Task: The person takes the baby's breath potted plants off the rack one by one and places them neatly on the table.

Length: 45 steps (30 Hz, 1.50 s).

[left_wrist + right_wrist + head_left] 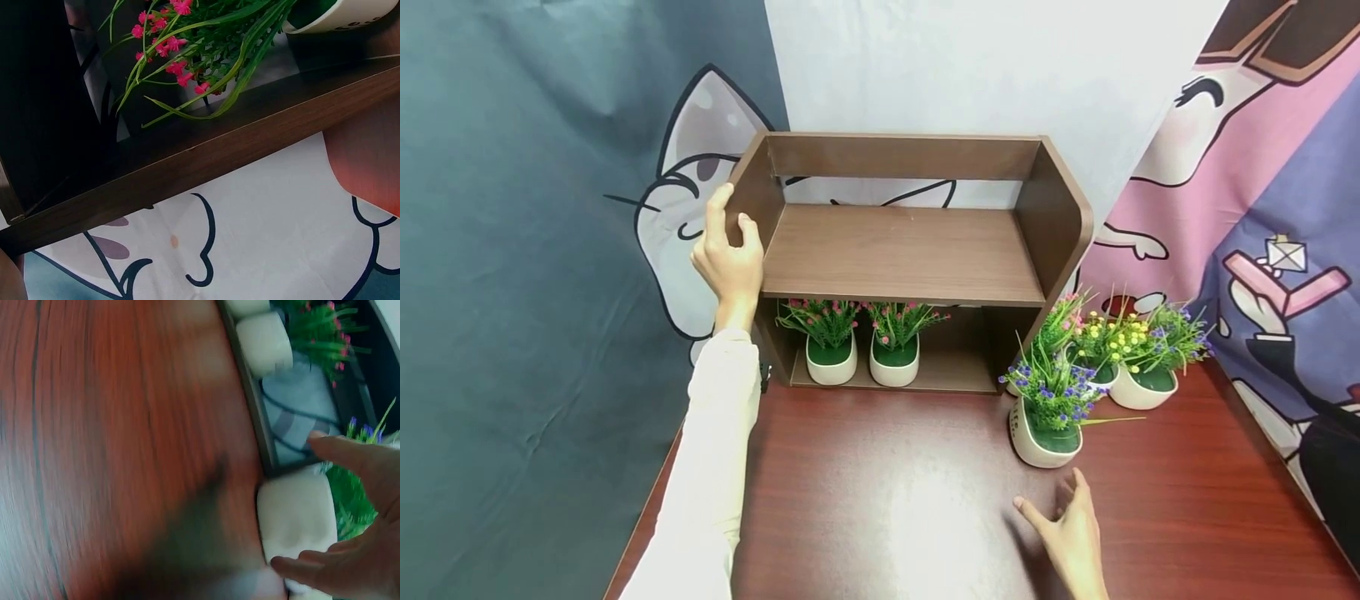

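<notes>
At the left side panel of a brown wooden shelf (pixel 910 250), my left hand (pixel 730 262) grips the panel's front edge, thumb and fingers on either side. Part of that hand peeks in at the lower left corner of the left wrist view. My right hand (pixel 1071 533) is just in front of a white pot with blue-purple flowers (pixel 1045 417), thumb and fingers spread apart and holding nothing. This potted plant stands on the table by the shelf's right front corner. In the right wrist view, the fingers (pixel 344 450) overlap the pot's plant.
Two white pots with pink flowers (pixel 831 362) stand in the shelf's lower compartment, toward its left. Right of the shelf are more potted plants, with yellow flowers (pixel 1105 342), blue flowers (pixel 1165 342) and pink flowers (pixel 1063 321). Cartoon-printed curtains (pixel 550 250) surround the red-brown table (pixel 850 467).
</notes>
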### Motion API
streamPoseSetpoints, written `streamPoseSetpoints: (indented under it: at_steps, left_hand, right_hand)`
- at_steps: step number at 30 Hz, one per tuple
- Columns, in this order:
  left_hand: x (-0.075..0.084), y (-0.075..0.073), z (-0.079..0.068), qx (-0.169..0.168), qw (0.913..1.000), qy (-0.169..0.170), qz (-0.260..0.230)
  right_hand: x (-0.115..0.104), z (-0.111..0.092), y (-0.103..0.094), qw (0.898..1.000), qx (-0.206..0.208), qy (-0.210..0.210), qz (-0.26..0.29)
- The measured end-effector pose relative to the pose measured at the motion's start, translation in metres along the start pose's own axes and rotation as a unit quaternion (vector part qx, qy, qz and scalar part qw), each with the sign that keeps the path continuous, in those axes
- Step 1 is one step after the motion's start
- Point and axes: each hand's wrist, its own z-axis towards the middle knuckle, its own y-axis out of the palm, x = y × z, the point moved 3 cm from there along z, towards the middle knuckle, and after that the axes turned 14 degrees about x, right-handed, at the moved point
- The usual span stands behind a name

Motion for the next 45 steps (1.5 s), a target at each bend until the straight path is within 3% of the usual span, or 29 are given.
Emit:
streamPoseSetpoints:
  at_steps: [14,20,32,35,45]
  left_hand:
    - [-0.002,0.002,0.0,0.002,1.0,0.007,-0.005]
    - [0.0,0.001,0.001,0.002,0.9999,0.011,-0.003]
    - [-0.003,0.0,0.001,-0.001,0.9999,0.014,0.002]
    - [-0.004,0.0,0.0,0.002,0.9999,0.013,0.004]
    - [-0.002,0.0,-0.001,-0.001,0.9998,0.018,0.004]
  right_hand:
    - [-0.036,-0.021,0.051,0.991,-0.097,-0.092,0.015]
    - [-0.054,-0.012,0.073,0.985,-0.121,-0.125,0.023]
    - [-0.116,0.013,0.128,0.968,-0.121,-0.217,0.033]
    - [-0.125,0.018,0.141,0.971,-0.12,-0.204,0.026]
    - [-0.14,0.05,0.186,0.989,-0.09,-0.107,0.047]
